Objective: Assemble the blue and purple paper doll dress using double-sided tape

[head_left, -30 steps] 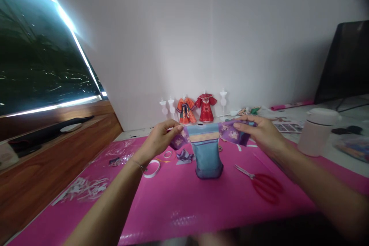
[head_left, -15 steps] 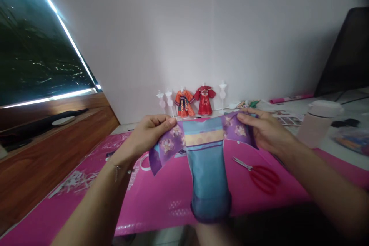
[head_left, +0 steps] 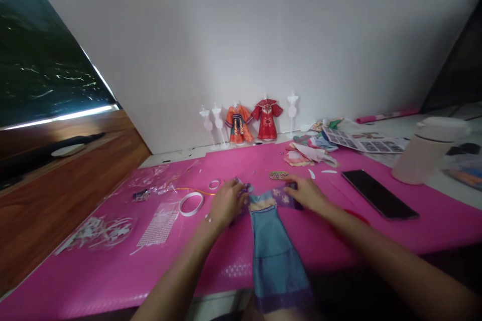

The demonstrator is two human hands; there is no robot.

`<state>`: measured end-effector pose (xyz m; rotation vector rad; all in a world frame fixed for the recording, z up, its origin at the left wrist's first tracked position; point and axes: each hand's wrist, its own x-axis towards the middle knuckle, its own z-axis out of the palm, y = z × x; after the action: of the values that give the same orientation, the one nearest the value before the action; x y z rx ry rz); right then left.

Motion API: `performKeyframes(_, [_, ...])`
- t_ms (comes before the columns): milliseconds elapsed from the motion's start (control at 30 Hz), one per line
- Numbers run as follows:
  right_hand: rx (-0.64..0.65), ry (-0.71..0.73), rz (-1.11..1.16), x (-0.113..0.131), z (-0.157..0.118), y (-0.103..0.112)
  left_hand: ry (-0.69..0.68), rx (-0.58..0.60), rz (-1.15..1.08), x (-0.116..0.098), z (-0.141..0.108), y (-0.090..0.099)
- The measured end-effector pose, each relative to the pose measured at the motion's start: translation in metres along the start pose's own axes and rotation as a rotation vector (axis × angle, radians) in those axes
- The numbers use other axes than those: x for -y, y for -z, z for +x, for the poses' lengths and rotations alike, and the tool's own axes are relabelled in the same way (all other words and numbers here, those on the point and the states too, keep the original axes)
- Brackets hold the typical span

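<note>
A small blue doll dress [head_left: 274,241] with purple flowered sleeves lies spread at the pink mat, its skirt hanging over the front edge. My left hand [head_left: 227,204] grips the sleeve on the left, its fingers closed over most of the purple cloth. On the other side my right hand [head_left: 307,193] pinches the end of the opposite sleeve between thumb and fingers. Just beyond that hand lies an oval patch of multicoloured bits [head_left: 278,175]. Red scissor handles [head_left: 357,216] show partly from beneath my right forearm; the blades are hidden.
On the pink mat [head_left: 211,261] are a tape roll [head_left: 191,204], a sheet of white dots [head_left: 158,225], white scraps [head_left: 100,230], cloth pieces [head_left: 309,153] and a phone [head_left: 378,194]. A bottle [head_left: 424,153] stands right. Dressed mini mannequins [head_left: 238,123] line the wall.
Both hands have lowered the dress from a raised, stretched-out hold onto the mat and moved closer together. The view has shifted, showing the phone and cloth pieces, while my forearm now covers most of the scissors.
</note>
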<state>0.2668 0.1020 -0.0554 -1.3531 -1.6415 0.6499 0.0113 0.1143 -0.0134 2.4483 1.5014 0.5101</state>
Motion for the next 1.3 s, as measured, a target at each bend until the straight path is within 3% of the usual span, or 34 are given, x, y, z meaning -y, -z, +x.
performKeyframes(100, [0.004, 0.124, -0.116, 0.005, -0.026, -0.001, 0.005, -0.032, 0.030, -0.004, -0.031, -0.004])
performKeyframes(200, [0.099, 0.253, -0.174, 0.014, -0.049, -0.012, 0.008, 0.007, 0.009, -0.007, -0.061, -0.018])
performKeyframes(367, [0.302, 0.576, -0.305, 0.030, -0.053, -0.033, 0.038, 0.001, -0.039, -0.014, -0.082, -0.045])
performKeyframes(533, [0.404, 0.594, -0.463, 0.033, -0.043, -0.041, 0.054, -0.052, -0.085, -0.017, -0.086, -0.054])
performKeyframes(733, [0.437, 0.629, -0.565, 0.026, -0.043, -0.041, 0.046, -0.068, -0.118, -0.020, -0.093, -0.053])
performKeyframes(1100, [0.473, 0.724, -0.619, 0.024, -0.039, -0.042, 0.054, -0.031, -0.105, -0.026, -0.101, -0.051])
performKeyframes(1300, [0.492, 0.713, -0.605, 0.024, -0.038, -0.042, 0.005, -0.013, 0.028, -0.023, -0.098, -0.057])
